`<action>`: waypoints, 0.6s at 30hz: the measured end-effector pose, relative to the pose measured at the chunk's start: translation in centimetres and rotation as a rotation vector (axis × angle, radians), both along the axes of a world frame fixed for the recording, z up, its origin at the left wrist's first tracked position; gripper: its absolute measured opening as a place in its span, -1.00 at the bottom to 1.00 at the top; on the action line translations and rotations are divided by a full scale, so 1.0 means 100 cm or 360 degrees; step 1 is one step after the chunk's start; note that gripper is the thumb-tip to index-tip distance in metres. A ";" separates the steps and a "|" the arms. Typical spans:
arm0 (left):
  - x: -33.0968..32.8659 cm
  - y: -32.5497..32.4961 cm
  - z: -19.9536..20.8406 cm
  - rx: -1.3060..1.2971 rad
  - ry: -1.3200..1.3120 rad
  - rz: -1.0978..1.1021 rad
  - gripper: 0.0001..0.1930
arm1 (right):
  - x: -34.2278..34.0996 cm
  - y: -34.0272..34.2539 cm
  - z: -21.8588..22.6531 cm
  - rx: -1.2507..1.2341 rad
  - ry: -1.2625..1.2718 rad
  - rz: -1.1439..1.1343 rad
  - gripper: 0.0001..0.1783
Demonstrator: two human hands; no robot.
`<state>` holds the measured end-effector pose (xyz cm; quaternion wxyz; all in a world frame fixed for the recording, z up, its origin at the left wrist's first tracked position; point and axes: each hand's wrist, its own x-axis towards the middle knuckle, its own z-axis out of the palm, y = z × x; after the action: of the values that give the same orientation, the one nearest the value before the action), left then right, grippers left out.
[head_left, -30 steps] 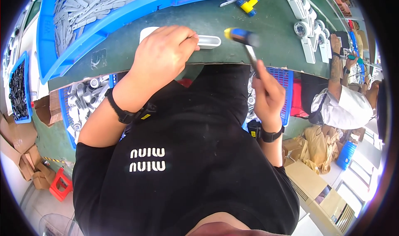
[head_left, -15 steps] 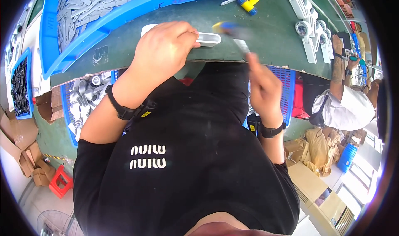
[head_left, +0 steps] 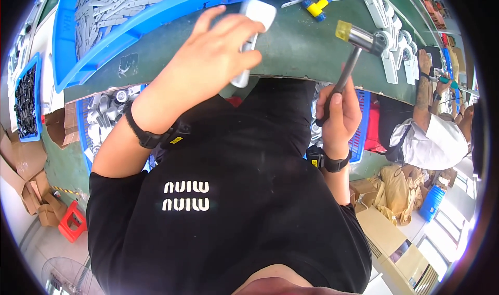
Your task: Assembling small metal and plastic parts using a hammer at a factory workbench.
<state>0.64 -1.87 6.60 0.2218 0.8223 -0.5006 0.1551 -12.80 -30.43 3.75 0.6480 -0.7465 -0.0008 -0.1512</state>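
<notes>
My left hand (head_left: 218, 51) has its thumb and fingers about a long white plastic part (head_left: 260, 14) with a wide head, tilted up over the green table. The hand is slightly blurred and its fingers cover the middle of the part. On the other side, my right hand (head_left: 340, 113) is closed round the dark grip of a mallet (head_left: 354, 51). The mallet stands upright; its metal head has one yellow face and one dark face and is apart from the white part.
A blue bin (head_left: 150, 27) with many grey strips fills the back left. A second, yellow-and-blue mallet (head_left: 315, 8) lies at the back. Assembled white parts (head_left: 387, 56) line the right side. Blue baskets (head_left: 83, 123) sit below the table edge. A co-worker (head_left: 434, 139) is at right.
My left hand has lifted the white part off the table and turned it from lying flat to steeply tilted. The mallet has swung up and right, and its motion blur is gone.
</notes>
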 end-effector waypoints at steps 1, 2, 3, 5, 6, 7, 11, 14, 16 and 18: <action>0.003 0.005 0.000 -0.0023 0.0030 0.0073 -0.77 | 0.000 -0.001 -0.003 -0.0032 0.0040 0.0035 -0.37; 0.004 0.010 -0.001 -0.0045 0.0060 0.0145 -0.76 | -0.001 -0.002 -0.006 -0.0064 0.0079 0.0070 -0.39; 0.004 0.012 -0.003 -0.0072 0.0093 0.0222 -0.83 | 0.001 -0.003 -0.009 -0.0059 0.0115 0.0112 -0.40; 0.003 0.011 -0.009 -0.0240 0.0367 0.0308 -0.86 | 0.006 0.004 -0.006 -0.0181 0.0078 0.0158 -0.38; 0.001 0.011 -0.013 -0.0409 0.0634 0.0403 -0.89 | 0.009 0.008 -0.003 -0.0303 0.0034 0.0214 -0.36; 0.002 0.011 -0.020 -0.0410 0.0637 0.0405 -0.89 | 0.010 0.010 0.000 -0.0405 0.0027 0.0226 -0.31; 0.010 0.011 -0.047 -0.0570 0.0264 0.0332 -0.81 | 0.018 0.011 0.017 -0.0710 -0.0310 0.0162 -0.33; 0.007 0.006 -0.056 -0.0681 0.0178 0.0337 -0.78 | 0.021 0.019 0.019 -0.0303 -0.0506 0.0034 -0.38; 0.008 0.003 -0.059 -0.0754 0.0139 0.0331 -0.78 | 0.028 0.016 0.016 -0.0299 -0.0466 -0.0053 -0.41; 0.008 0.003 -0.063 -0.0786 0.0137 0.0321 -0.75 | 0.040 0.005 0.016 -0.1249 -0.0270 0.0381 -0.38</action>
<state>1.46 -1.54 0.32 0.4203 0.7948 -0.3531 0.2587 -8.78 -29.94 5.32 0.3249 -0.9163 -0.1985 -0.1240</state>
